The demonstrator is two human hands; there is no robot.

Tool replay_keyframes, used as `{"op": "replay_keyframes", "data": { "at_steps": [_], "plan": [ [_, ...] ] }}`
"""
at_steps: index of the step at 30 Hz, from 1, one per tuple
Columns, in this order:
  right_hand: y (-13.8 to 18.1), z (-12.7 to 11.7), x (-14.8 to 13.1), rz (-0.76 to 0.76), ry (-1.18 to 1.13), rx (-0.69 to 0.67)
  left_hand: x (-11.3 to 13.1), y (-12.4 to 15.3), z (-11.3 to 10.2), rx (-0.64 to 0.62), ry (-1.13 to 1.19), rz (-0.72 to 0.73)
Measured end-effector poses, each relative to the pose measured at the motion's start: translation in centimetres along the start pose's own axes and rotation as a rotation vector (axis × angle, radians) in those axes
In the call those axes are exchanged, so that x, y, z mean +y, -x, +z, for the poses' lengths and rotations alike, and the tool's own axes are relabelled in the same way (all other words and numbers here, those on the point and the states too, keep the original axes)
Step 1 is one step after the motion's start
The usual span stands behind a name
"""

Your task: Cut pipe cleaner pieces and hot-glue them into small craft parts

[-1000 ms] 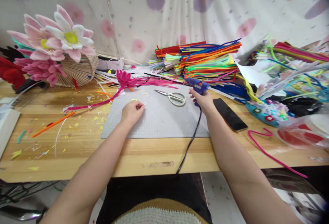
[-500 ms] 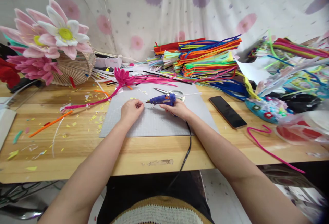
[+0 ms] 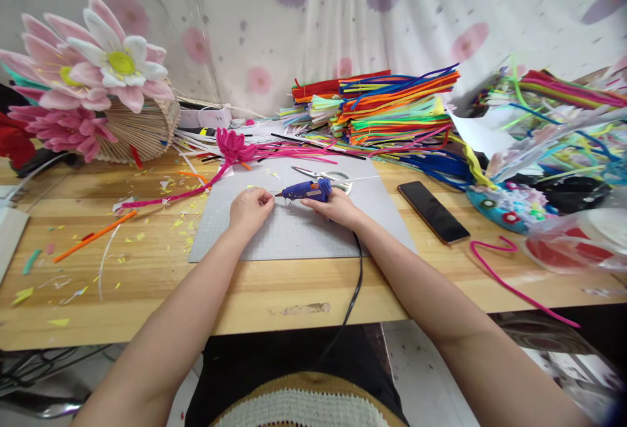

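My right hand grips a blue glue gun over the grey cutting mat, with the nozzle pointing left. Its black cord runs back over the table's front edge. My left hand is closed in a pinch on a tiny pale piece that I cannot make out, right at the gun's nozzle. Just behind the gun lie white-handled scissors, and a pink pipe-cleaner flower with a long stem lies left of them.
A stack of coloured pipe cleaners stands at the back. Big pink fabric flowers sit on a woven basket at the left. A black phone lies right of the mat, near a loose pink pipe cleaner. Yellow scraps litter the wooden table.
My right hand picked the glue gun up from the mat's far right corner and brought it left to my left hand's pinch. The left hand stayed put.
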State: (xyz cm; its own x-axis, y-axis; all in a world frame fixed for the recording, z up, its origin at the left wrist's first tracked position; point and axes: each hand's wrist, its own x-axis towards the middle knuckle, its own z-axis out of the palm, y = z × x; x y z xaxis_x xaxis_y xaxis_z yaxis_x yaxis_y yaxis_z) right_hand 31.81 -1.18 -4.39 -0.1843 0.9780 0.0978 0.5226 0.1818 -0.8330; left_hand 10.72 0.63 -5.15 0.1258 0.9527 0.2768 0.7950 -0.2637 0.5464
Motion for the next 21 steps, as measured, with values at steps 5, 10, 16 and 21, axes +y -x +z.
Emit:
{"op": "replay_keyframes", "data": {
  "at_steps": [5, 10, 16, 21],
  "plan": [
    [0.01, 0.04, -0.10, -0.005, 0.001, 0.004, -0.02, 0.02, -0.01, 0.002, -0.002, 0.010],
    [-0.04, 0.11, 0.00, -0.013, 0.012, 0.020, 0.01, 0.09, -0.11, 0.002, 0.003, 0.009],
    [-0.09, -0.12, 0.06, -0.001, 0.018, 0.006, -0.09, 0.07, -0.02, 0.011, 0.024, 0.007],
    [-0.13, -0.20, 0.18, 0.023, 0.016, 0.007, -0.40, -0.01, 0.17, 0.027, 0.094, 0.047]
  ]
}}
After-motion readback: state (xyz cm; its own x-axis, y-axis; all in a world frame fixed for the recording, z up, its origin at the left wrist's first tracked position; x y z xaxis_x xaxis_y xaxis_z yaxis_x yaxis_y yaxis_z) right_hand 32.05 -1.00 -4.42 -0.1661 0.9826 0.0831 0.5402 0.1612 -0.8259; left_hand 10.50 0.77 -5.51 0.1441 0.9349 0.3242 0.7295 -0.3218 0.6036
